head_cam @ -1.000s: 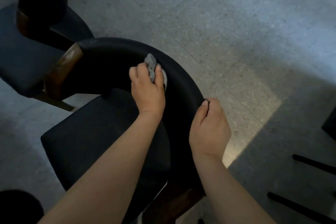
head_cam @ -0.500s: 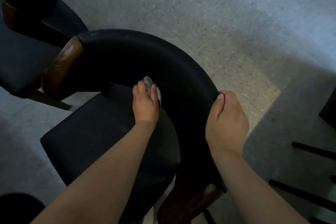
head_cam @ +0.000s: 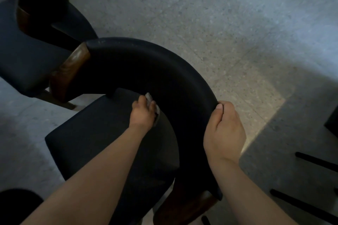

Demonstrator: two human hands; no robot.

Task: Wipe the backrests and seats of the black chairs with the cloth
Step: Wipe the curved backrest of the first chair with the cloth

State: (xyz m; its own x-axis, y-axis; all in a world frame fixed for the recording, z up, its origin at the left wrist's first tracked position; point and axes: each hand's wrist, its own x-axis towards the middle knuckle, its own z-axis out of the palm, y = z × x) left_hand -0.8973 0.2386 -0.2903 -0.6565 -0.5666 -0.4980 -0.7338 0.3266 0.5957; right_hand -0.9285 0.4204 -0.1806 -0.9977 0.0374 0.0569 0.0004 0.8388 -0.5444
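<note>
A black chair stands below me, its curved black backrest (head_cam: pixel 146 64) arching over the dark seat (head_cam: pixel 95 139). My left hand (head_cam: pixel 143 115) is shut on a small grey cloth (head_cam: pixel 149 97) and presses it low against the inner face of the backrest, just above the seat. My right hand (head_cam: pixel 225 129) grips the top edge of the backrest on its right side, thumb on the rim.
A second black chair (head_cam: pixel 27 45) with wooden arm ends (head_cam: pixel 73 67) stands at the upper left, close to the first. Black bars (head_cam: pixel 314 160) cross the floor at the lower right. Speckled grey floor (head_cam: pixel 219 14) lies beyond the backrest.
My left hand has slid the cloth down the inside of the backrest from near the top rim to just above the seat. My right hand has kept its grip on the rim.
</note>
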